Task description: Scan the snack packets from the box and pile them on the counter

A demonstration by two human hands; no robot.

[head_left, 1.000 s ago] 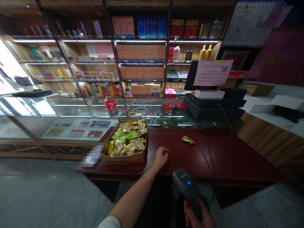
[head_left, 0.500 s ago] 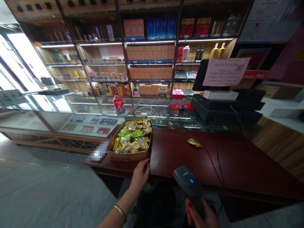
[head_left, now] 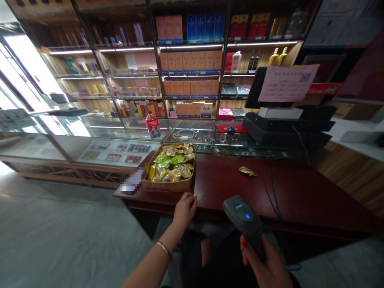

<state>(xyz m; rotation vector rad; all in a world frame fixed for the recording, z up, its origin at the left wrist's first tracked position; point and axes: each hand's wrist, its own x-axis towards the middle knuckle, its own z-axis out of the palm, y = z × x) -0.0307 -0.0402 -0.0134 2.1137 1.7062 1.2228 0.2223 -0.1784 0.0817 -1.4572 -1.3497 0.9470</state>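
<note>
My right hand (head_left: 264, 260) grips the handle of a dark grey barcode scanner (head_left: 244, 218) with a lit blue light, its head tilted up over the desk's front edge. At that same edge, my left hand (head_left: 185, 210) rests with its fingers loosely curled; nothing shows in them. Just beyond it sits an open cardboard box (head_left: 168, 187) full of small gold and green snack packets (head_left: 171, 168). A single gold packet (head_left: 247, 171) lies apart on the dark red desk (head_left: 216, 180), farther off than the scanner.
A red-labelled bottle (head_left: 153, 125) stands on the glass counter (head_left: 120, 128). Behind the desk are a white cable (head_left: 186, 135), a mouse (head_left: 231, 130) and a monitor (head_left: 255, 88) with a paper on it. A cord (head_left: 273, 188) runs across the desk. A blurred-out item (head_left: 132, 182) lies left of the box.
The view has tilted down slightly, so the desk and box appear higher. Both hands appear a little farther right and up in the picture. The scanner stays in my right hand.
</note>
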